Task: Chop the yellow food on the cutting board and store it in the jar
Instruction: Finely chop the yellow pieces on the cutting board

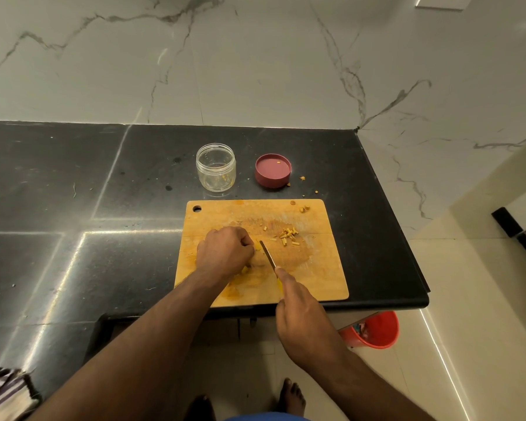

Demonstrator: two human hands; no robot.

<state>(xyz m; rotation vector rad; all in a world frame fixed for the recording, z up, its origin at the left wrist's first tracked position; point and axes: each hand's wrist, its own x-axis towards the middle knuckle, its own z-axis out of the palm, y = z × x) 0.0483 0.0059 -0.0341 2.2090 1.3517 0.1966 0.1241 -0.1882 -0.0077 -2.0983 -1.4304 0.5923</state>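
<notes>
A wooden cutting board (316, 268) lies on the black counter near its front right corner. My left hand (225, 250) is curled over a piece of yellow food (257, 246) at the board's middle, hiding most of it. My right hand (301, 311) grips a knife (268, 255), its blade against the food right beside my left fingers. Several chopped yellow bits (289, 237) lie to the right of the blade. Behind the board stands an open clear jar (215, 167), with its red lid (273, 171) upside down to its right.
The black counter (104, 192) ends just right of the board, with a white marble wall behind. A few crumbs (302, 178) lie beside the lid. On the floor below the corner stands a red bucket (374, 329). A striped cloth (0, 390) shows at the lower left.
</notes>
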